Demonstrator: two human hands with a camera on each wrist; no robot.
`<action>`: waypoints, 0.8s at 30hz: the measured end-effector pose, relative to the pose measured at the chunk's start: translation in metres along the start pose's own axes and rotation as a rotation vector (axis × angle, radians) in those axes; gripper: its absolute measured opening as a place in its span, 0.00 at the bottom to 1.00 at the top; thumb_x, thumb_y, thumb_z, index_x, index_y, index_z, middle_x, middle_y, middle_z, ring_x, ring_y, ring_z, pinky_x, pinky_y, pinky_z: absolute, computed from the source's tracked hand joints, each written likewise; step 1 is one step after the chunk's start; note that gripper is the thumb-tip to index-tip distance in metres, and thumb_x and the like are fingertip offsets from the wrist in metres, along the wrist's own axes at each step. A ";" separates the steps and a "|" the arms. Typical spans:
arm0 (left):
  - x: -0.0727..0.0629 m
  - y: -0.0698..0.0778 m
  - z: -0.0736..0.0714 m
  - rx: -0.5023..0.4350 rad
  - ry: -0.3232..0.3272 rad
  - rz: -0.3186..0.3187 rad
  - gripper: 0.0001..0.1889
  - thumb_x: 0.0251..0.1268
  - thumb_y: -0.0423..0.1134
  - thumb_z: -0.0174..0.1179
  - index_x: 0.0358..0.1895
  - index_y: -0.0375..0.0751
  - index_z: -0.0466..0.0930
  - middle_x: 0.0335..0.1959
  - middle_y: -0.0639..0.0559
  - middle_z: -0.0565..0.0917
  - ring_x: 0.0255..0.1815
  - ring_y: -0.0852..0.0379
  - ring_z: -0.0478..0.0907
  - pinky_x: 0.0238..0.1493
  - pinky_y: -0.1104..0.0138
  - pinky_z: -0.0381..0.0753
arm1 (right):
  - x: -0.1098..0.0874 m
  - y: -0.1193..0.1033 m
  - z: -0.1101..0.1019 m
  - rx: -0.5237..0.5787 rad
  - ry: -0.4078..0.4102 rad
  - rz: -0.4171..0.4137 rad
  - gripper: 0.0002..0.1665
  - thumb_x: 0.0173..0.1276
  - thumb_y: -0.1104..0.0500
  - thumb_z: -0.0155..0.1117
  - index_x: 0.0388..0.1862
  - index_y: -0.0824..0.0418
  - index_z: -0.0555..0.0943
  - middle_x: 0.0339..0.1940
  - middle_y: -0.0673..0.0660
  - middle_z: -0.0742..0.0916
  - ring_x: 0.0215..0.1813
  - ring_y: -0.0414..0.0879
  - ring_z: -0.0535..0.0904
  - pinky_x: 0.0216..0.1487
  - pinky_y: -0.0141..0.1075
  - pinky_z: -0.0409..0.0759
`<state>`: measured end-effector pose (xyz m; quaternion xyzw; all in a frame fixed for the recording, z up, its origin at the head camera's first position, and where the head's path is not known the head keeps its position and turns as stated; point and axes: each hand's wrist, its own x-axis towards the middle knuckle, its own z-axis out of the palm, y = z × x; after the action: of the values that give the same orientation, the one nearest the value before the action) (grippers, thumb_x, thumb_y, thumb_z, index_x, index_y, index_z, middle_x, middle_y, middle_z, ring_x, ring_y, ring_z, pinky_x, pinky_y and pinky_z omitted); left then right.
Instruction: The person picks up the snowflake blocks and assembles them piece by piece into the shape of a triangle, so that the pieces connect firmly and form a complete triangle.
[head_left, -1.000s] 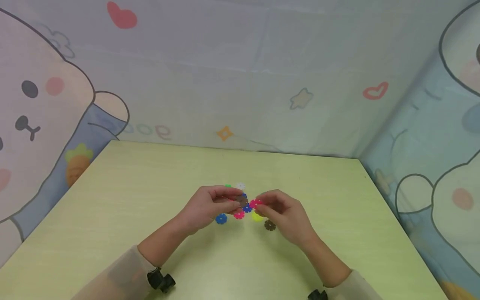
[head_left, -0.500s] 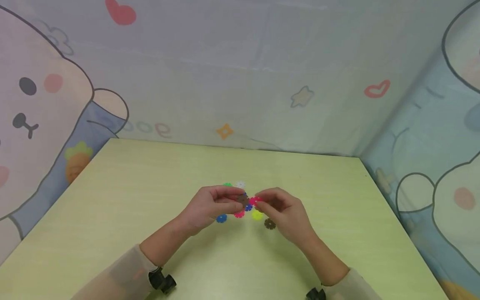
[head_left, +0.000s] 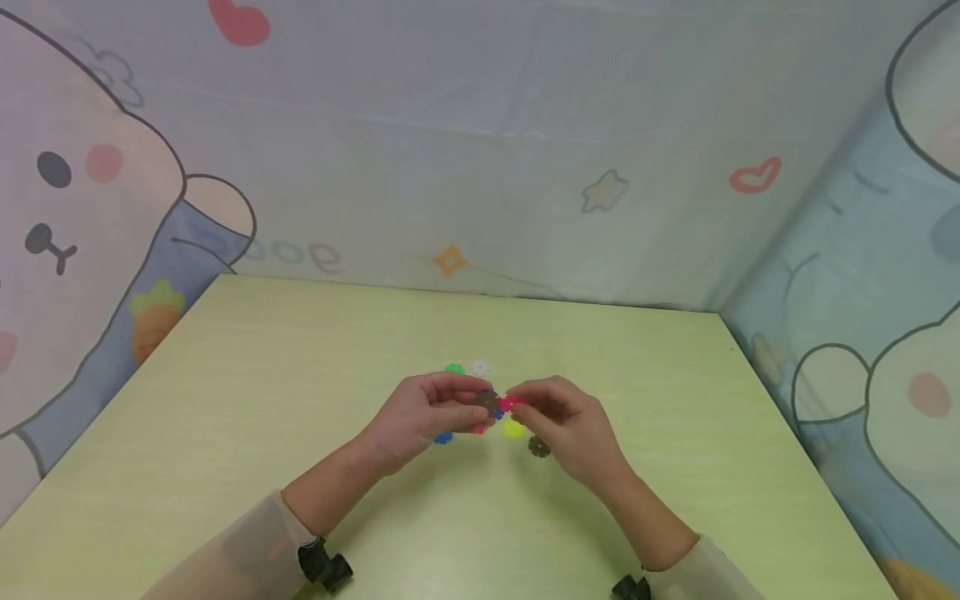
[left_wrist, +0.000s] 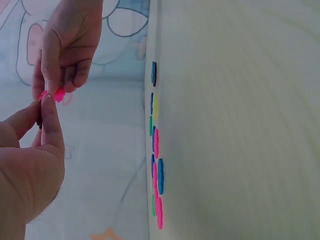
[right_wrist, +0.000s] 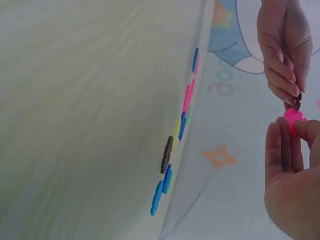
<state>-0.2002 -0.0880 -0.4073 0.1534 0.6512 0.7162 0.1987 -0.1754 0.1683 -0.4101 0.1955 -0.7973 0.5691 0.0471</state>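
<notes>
My left hand (head_left: 408, 423) pinches a brown snowflake disc (head_left: 487, 401) between thumb and fingers. Facing it, my right hand (head_left: 576, 429) holds a pink snowflake disc (head_left: 507, 404) by its outer side. The two discs meet at their notched edges, above the tabletop. In the right wrist view the pink disc (right_wrist: 293, 118) lies at a different angle from the brown disc (right_wrist: 298, 102), which is seen nearly edge-on and partly hidden by fingers. From the left wrist, the pink disc (left_wrist: 59, 95) shows between both sets of fingertips.
Loose snowflake discs lie on the table (head_left: 360, 333) below and behind the hands: green (head_left: 453, 368), white (head_left: 481, 367), blue (head_left: 443, 437), yellow (head_left: 513, 429) and brown (head_left: 539, 447) ones among them. A printed cloth (head_left: 450, 167) hangs behind the table.
The left hand has shifted slightly right, bringing the brown disc up against the pink one. The pink disc has turned and looks narrower from the head. The loose discs stay put.
</notes>
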 end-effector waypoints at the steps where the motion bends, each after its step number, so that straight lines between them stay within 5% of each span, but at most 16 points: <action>1: 0.000 0.000 0.000 -0.011 -0.003 -0.009 0.22 0.76 0.32 0.70 0.69 0.32 0.82 0.54 0.40 0.93 0.54 0.47 0.94 0.63 0.56 0.90 | 0.000 0.000 0.000 -0.001 0.002 0.003 0.13 0.76 0.63 0.75 0.57 0.56 0.90 0.51 0.58 0.91 0.42 0.44 0.88 0.43 0.35 0.90; 11: 0.000 -0.002 0.000 -0.034 -0.015 -0.033 0.21 0.77 0.30 0.68 0.67 0.26 0.78 0.54 0.36 0.92 0.49 0.46 0.95 0.60 0.53 0.91 | 0.000 0.001 0.004 -0.003 0.022 0.034 0.08 0.75 0.60 0.76 0.51 0.55 0.92 0.46 0.57 0.93 0.35 0.41 0.86 0.34 0.35 0.87; 19: -0.001 0.000 -0.001 -0.008 -0.023 -0.021 0.21 0.78 0.29 0.67 0.68 0.24 0.78 0.54 0.33 0.92 0.49 0.48 0.95 0.59 0.54 0.91 | 0.001 0.002 0.007 0.000 0.054 -0.001 0.08 0.73 0.62 0.78 0.49 0.56 0.94 0.46 0.56 0.93 0.38 0.52 0.87 0.38 0.30 0.85; 24: 0.000 -0.002 0.000 -0.021 -0.027 -0.032 0.21 0.77 0.29 0.68 0.67 0.24 0.78 0.58 0.27 0.89 0.48 0.48 0.96 0.58 0.55 0.91 | 0.000 0.003 0.010 0.003 0.061 0.006 0.08 0.72 0.62 0.79 0.48 0.56 0.95 0.45 0.56 0.92 0.38 0.41 0.87 0.33 0.30 0.84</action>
<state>-0.1996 -0.0880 -0.4097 0.1505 0.6431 0.7177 0.2208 -0.1747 0.1600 -0.4163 0.1756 -0.7950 0.5764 0.0695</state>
